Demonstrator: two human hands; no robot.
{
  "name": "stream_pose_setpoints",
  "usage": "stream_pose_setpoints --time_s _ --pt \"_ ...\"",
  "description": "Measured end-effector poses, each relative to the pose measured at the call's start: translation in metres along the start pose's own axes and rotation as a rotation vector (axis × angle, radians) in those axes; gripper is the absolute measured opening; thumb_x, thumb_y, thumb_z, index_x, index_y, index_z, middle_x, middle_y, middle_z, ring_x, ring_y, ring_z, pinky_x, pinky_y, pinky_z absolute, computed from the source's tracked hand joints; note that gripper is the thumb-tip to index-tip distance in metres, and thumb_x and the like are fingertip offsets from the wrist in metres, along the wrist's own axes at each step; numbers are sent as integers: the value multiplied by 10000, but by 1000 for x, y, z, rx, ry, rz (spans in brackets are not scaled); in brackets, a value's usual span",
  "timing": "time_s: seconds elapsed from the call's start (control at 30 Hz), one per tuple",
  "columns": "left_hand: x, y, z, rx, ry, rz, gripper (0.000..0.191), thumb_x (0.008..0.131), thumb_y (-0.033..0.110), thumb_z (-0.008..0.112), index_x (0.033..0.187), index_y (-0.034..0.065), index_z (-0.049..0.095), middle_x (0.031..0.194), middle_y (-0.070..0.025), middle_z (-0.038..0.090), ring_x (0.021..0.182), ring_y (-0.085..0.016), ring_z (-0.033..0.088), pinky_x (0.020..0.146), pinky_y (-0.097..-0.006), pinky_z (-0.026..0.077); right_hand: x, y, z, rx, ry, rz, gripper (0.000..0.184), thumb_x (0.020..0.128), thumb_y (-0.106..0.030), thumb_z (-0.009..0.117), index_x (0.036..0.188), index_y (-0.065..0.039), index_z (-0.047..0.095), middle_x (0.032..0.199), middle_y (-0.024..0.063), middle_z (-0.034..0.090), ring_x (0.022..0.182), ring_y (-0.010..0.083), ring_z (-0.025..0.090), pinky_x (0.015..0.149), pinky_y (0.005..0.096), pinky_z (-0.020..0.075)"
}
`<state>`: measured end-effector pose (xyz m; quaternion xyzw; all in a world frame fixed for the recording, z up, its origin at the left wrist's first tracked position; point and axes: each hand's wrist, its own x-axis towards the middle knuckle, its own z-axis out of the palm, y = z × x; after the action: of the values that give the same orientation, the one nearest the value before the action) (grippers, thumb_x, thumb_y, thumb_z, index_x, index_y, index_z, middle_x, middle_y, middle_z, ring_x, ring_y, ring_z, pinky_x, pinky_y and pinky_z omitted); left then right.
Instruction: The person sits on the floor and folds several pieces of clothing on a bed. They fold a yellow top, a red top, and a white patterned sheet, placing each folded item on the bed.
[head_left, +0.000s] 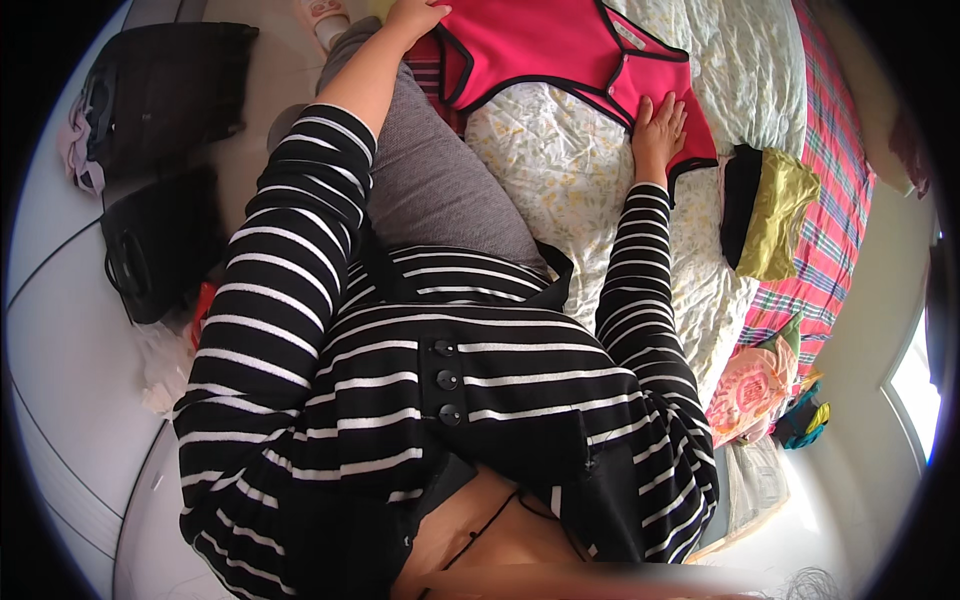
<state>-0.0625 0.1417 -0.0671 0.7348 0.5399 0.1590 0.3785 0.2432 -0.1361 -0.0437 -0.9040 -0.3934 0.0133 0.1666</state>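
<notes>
A bright pink sleeveless garment with black trim (532, 45) lies spread over a floral quilt (555, 142) at the top of the view. On its left edge rests my left hand (420, 16), partly cut off by the picture's top; whether its fingers pinch the cloth is not clear. My right hand (660, 131) lies flat on the garment's right part, palm down with fingers apart, near the black-trimmed edge. Small snaps and a sewn-in label show at the garment's opening.
Folded black and olive-yellow cloths (772, 214) lie on the quilt's right edge, over a red plaid bed sheet (832, 225). Pink patterned cloth (757, 390) is further down. Two black bags or cases (176, 82) stand on the floor at left. My bent leg in grey trousers is between my arms.
</notes>
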Motion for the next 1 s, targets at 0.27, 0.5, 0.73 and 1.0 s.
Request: stream_pose_setpoints --time_s 0.27,0.5,0.73,1.0 --pt "-20 5 -1 -639 -114 -71 168 772 126 636 909 29 639 803 -55 634 712 -167 578 623 -316 453 -54 -62 -23 223 149 -163 552 891 -341 505 1336 -46 367 1403 245 302 1320 374 262 1047 496 205" --pt "-13 -16 5 -714 -245 -153 211 728 85 638 935 43 618 747 -48 604 632 -159 556 536 -314 425 -127 -162 -26 557 -93 -682 258 757 -68 615 1014 -53 596 942 123 567 888 311 533 805 410 420" --pt "-15 -10 13 -645 -130 -100 216 713 43 588 924 38 633 754 -69 623 636 -186 573 541 -330 430 -122 -179 -21 563 -287 -796 253 771 -49 586 1024 -49 589 940 133 560 887 313 549 788 391 459" --pt "-24 8 5 -526 -40 -165 220 714 57 574 919 17 642 797 -113 646 703 -214 599 587 -358 449 -138 -180 -6 870 -406 -266 294 806 -15 564 1099 -18 549 1164 197 406 883 218 586 779 311 519"
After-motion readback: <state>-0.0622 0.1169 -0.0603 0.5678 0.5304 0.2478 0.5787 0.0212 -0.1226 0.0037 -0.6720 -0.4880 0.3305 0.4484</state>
